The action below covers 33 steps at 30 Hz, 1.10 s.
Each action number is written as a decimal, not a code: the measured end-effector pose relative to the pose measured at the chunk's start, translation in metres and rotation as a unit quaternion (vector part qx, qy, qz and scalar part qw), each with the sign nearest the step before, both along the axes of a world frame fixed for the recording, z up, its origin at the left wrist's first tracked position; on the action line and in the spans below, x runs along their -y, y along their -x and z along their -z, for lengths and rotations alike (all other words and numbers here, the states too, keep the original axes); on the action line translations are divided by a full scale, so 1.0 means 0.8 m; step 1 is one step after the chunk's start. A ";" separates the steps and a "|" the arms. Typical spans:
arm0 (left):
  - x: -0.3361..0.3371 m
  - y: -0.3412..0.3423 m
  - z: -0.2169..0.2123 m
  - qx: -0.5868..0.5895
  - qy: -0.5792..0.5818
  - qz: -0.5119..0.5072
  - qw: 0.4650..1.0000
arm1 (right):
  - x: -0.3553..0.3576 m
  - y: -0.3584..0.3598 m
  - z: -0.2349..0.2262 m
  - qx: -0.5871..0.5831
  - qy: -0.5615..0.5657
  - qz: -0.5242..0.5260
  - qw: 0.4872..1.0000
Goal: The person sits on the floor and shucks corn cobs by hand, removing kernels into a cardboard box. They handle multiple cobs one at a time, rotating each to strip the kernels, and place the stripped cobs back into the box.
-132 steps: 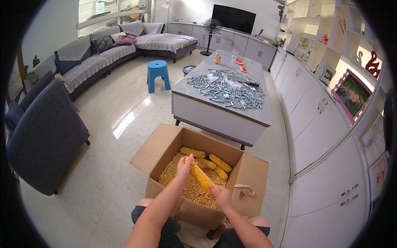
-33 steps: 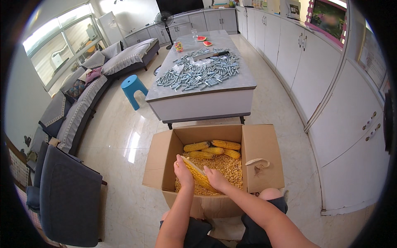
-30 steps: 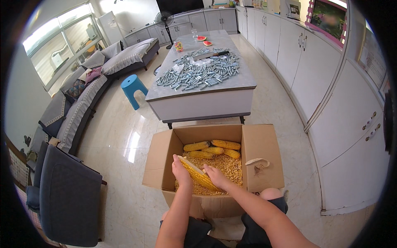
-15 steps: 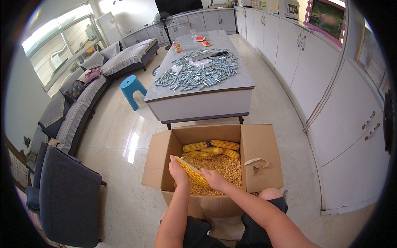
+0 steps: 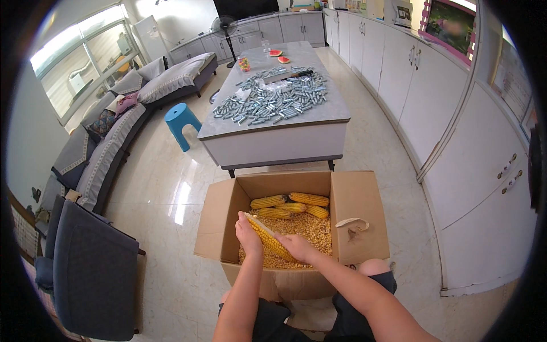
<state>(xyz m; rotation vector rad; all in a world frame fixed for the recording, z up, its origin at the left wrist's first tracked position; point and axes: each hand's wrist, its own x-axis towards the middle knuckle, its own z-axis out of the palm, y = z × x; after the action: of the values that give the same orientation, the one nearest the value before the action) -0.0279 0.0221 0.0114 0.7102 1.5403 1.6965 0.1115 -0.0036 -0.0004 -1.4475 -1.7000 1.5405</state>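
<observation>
An open cardboard box (image 5: pixel 356 205) stands on the floor in front of my knees, its bottom covered with loose yellow corn kernels (image 5: pixel 302 228). Several whole corn cobs (image 5: pixel 290 200) lie at its far side. Both hands hold one corn cob (image 5: pixel 266 237) slantwise over the kernels: my left hand (image 5: pixel 248 235) grips its upper end, my right hand (image 5: pixel 296 247) wraps its lower end.
A grey low table (image 5: pixel 273 128) behind the box carries many small metal cylinders (image 5: pixel 273 100) and watermelon slices. A blue stool (image 5: pixel 181 122) stands to its left, a grey sofa (image 5: pixel 108 142) along the left wall, a dark chair (image 5: pixel 91 273) near left, white cabinets (image 5: pixel 473 154) right.
The view has swung since the oldest frame. Over the last second my hands and the cob have shifted slightly left in the box, still gripping it the same way.
</observation>
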 end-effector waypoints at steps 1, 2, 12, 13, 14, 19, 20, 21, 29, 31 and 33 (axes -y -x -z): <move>0.000 0.000 0.001 0.008 -0.007 0.005 1.000 | 0.000 0.002 0.006 -0.029 0.000 0.022 0.999; 0.000 0.000 0.001 0.016 -0.014 0.009 1.000 | -0.002 0.001 0.010 -0.023 0.013 0.034 0.999; -0.008 0.022 0.011 0.137 -0.027 -0.049 0.989 | -0.007 -0.013 -0.002 -0.044 0.008 -0.037 0.998; -0.010 0.027 0.016 0.156 -0.016 -0.050 0.986 | -0.006 -0.013 -0.006 -0.034 -0.004 -0.066 0.997; -0.010 0.031 0.019 0.145 -0.009 -0.037 0.989 | -0.005 -0.012 -0.003 -0.053 -0.012 -0.063 0.997; -0.009 0.029 0.021 0.106 0.002 -0.012 0.994 | 0.000 -0.008 0.016 -0.113 -0.039 -0.005 0.993; -0.008 0.029 0.020 0.098 0.003 -0.008 0.995 | 0.000 -0.008 0.018 -0.107 -0.030 0.002 0.994; -0.006 0.028 0.017 0.090 0.003 -0.003 0.996 | 0.001 -0.008 0.019 -0.102 -0.022 0.009 0.994; -0.009 0.024 0.017 0.115 -0.025 -0.016 0.993 | -0.007 -0.014 0.037 -0.155 0.055 0.043 0.985; -0.012 0.039 0.031 0.177 -0.011 -0.019 0.984 | -0.002 -0.021 -0.003 -0.213 0.174 0.022 0.961; -0.014 0.044 0.032 0.178 -0.021 -0.035 0.983 | -0.001 -0.021 -0.006 -0.166 0.121 -0.008 0.979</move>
<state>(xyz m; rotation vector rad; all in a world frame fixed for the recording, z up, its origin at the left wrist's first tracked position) -0.0628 0.0329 -0.0144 0.3494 1.2929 1.7982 0.1284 -0.0027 0.0042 -1.1995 -1.3694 1.9294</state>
